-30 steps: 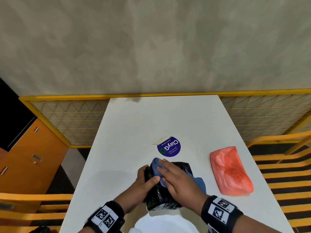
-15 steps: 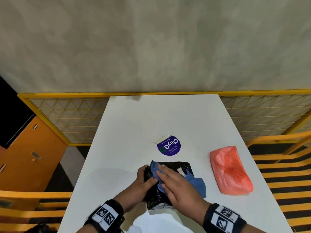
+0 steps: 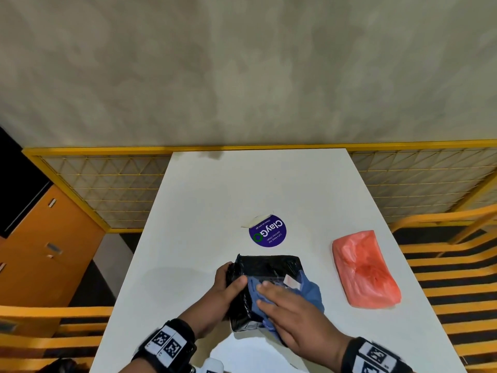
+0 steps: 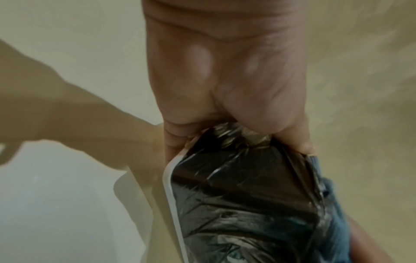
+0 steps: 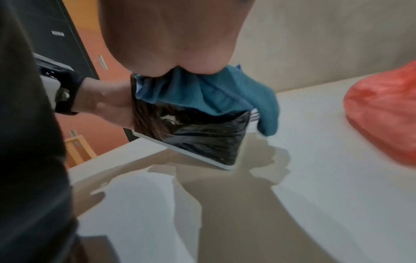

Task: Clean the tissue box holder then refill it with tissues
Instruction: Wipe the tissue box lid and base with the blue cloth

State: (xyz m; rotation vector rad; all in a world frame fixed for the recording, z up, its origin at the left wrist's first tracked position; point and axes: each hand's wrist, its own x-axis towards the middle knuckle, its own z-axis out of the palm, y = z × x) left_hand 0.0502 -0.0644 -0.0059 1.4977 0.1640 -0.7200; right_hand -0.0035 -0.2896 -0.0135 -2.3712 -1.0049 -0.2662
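- Head view: we see the black tissue box holder (image 3: 265,289) near the front edge of the white table (image 3: 215,189), tipped up off the surface, not lying flat.
- L hand (image 3: 226,286) grips the holder's left side, thumb curled over the top face, fingers wrapped round the far edge.
- R hand (image 3: 290,310) lies flat on a blue cloth (image 3: 309,292), fingers straight and close together, pressing the cloth onto the holder's top face.
- Pink tissue pack (image 3: 364,270) sits well apart to the right; round purple sticker (image 3: 267,230) just beyond the holder.
- L wrist view: L hand (image 4: 225,80) clamped on the holder (image 4: 243,204) at its upper corner; pale rim along 1 edge; surface looks like crinkled glossy film. Cloth (image 4: 333,204) shows at right.
- R wrist view: heel of R hand (image 5: 175,44) on the cloth (image 5: 213,94), fingertips hidden, so finger state can't be told here. Holder (image 5: 191,138) tilted, 1 corner down near the table (image 5: 315,178). Pack (image 5: 382,110) at right.
- Our read: step 1, wiping, is in hand; refill not begun.
- Next probably calls for turning the holder to reach unwiped faces, L grip firm since the film looks slippery, then fetching the pack.
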